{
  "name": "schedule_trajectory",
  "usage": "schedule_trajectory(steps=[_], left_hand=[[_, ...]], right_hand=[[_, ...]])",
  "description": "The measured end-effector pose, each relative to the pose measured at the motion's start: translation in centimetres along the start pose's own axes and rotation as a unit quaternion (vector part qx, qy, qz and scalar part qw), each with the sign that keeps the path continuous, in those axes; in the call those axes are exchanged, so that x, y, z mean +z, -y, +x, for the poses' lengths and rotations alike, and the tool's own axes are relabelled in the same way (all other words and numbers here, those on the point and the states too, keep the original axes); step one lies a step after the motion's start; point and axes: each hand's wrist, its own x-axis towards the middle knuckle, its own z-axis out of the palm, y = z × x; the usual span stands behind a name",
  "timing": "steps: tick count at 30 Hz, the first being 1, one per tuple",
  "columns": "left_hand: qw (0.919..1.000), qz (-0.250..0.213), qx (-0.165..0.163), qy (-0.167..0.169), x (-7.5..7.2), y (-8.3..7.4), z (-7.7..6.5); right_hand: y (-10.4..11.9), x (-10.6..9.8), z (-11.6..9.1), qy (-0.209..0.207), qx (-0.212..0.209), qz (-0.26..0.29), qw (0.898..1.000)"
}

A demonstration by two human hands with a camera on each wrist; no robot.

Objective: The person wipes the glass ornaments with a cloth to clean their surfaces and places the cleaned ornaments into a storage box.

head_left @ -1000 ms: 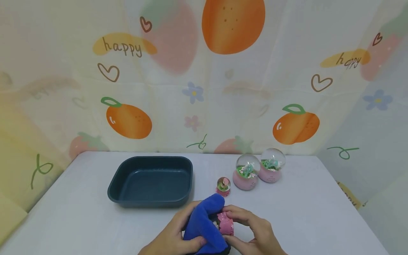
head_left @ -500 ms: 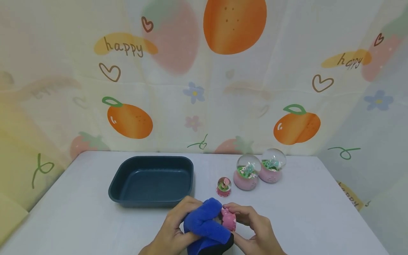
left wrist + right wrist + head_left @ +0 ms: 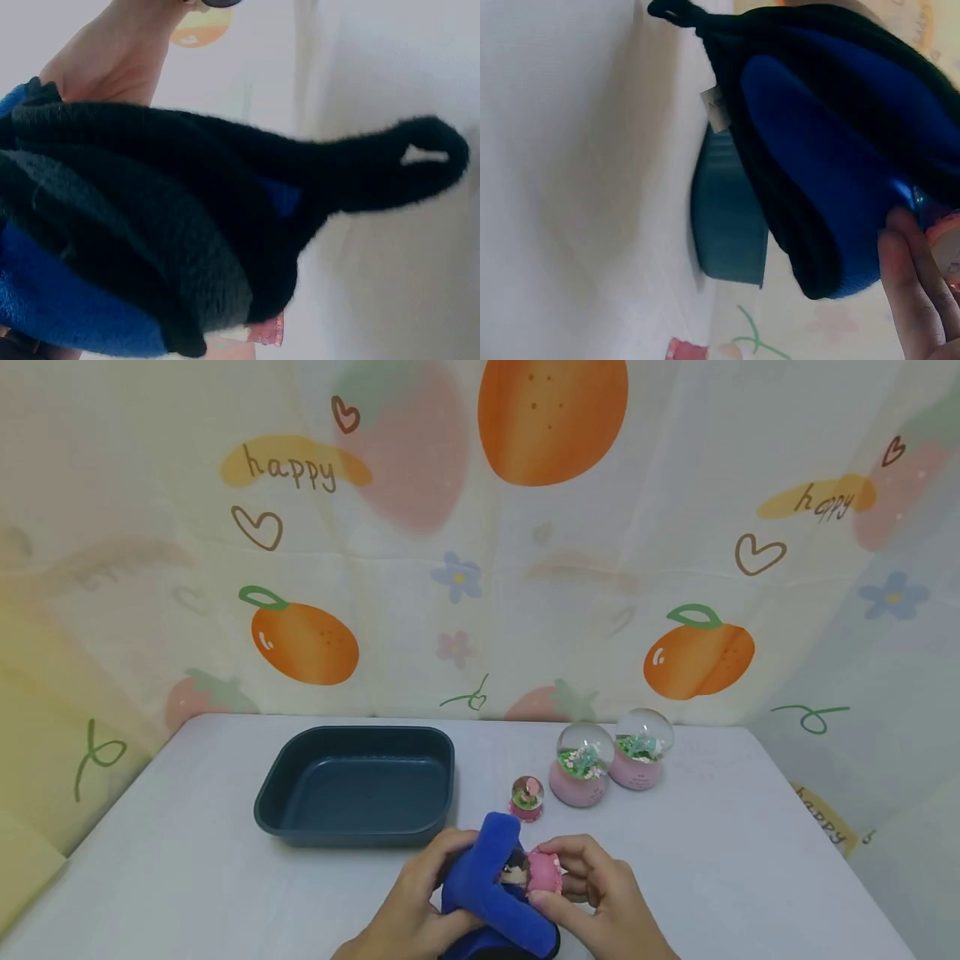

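The left grip (image 3: 420, 893) holds a blue cloth (image 3: 477, 878) around the small snow globe (image 3: 534, 873); the right grip (image 3: 606, 890) pinches its pink base (image 3: 545, 872); more dome (image 3: 514, 872) shows than half a second ago.

So the tub (image 3: 360, 839) sits back left on the counter (image 3: 172, 860), with the lone globe (image 3: 527, 799) off its right side. Further right is the near globe (image 3: 581, 768), and the far globe (image 3: 641, 750) is behind it, slightly right. Up front, the held globe (image 3: 544, 872) is partly in the cloth (image 3: 487, 893), between left hand (image 3: 408, 902) and right hand (image 3: 603, 897). Backdrop (image 3: 525, 635) behind everything.
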Motion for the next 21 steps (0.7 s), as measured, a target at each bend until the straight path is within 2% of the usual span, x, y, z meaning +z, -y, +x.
schedule_trajectory(steps=[3, 7, 15, 19, 21], left_hand=[[0.9997, 0.017, 0.010, -0.015, -0.1, 0.0, -0.1], [0.9996, 0.016, 0.017, -0.016, -0.1, 0.0, -0.1], [0.9997, -0.011, 0.000, 0.022, -0.2, -0.2, 0.1], [0.9989, -0.015, -0.007, 0.045, -0.3, -0.3, 0.2], [0.9989, -0.004, -0.007, 0.045, -0.3, -0.3, 0.2]], right_hand=[[-0.2, -0.6, 0.0, 0.029, 0.057, 0.055, 0.996], [-0.4, -1.3, 0.0, 0.064, 0.121, 0.135, 0.981], [-0.5, -1.3, 0.2, 0.122, 0.121, 0.209, 0.963], [-0.4, -1.4, 0.3, 0.135, 0.131, 0.211, 0.959], [-0.3, -1.5, 0.3, 0.139, 0.137, 0.210, 0.958]])
